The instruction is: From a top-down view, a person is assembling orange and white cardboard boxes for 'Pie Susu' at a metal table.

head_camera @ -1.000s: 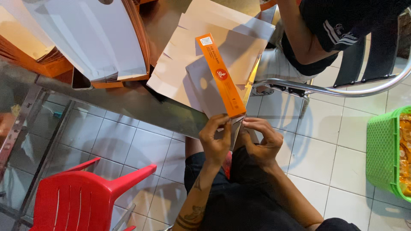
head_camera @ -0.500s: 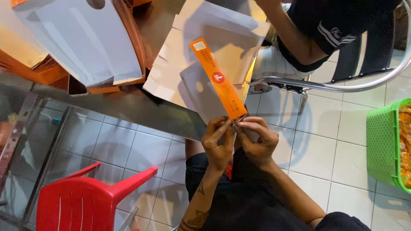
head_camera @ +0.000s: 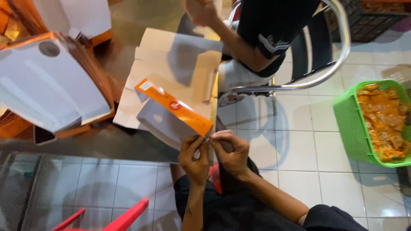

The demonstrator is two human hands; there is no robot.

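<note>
Both my hands pinch the near end of a flat orange and white carton blank (head_camera: 173, 113) just over the edge of a glass table (head_camera: 107, 145). My left hand (head_camera: 195, 156) grips its lower corner from below. My right hand (head_camera: 229, 149) holds the same end with fingertips together at the tip. The blank slants up and to the left, its orange face up. Under it on the table lies a pile of flat white blanks (head_camera: 171, 72).
A tilted stack of white and orange blanks (head_camera: 51, 85) stands at the left. Another person (head_camera: 257, 38) sits on a metal chair (head_camera: 299, 81) across the table. A green basket (head_camera: 376, 124) of orange packets stands on the tiled floor at right. A red plastic chair (head_camera: 124, 216) is below left.
The carton blank has swung from nearly upright to slanting leftward. My hands stay pinched on its near end. The view has shifted, so the basket shows more fully.
</note>
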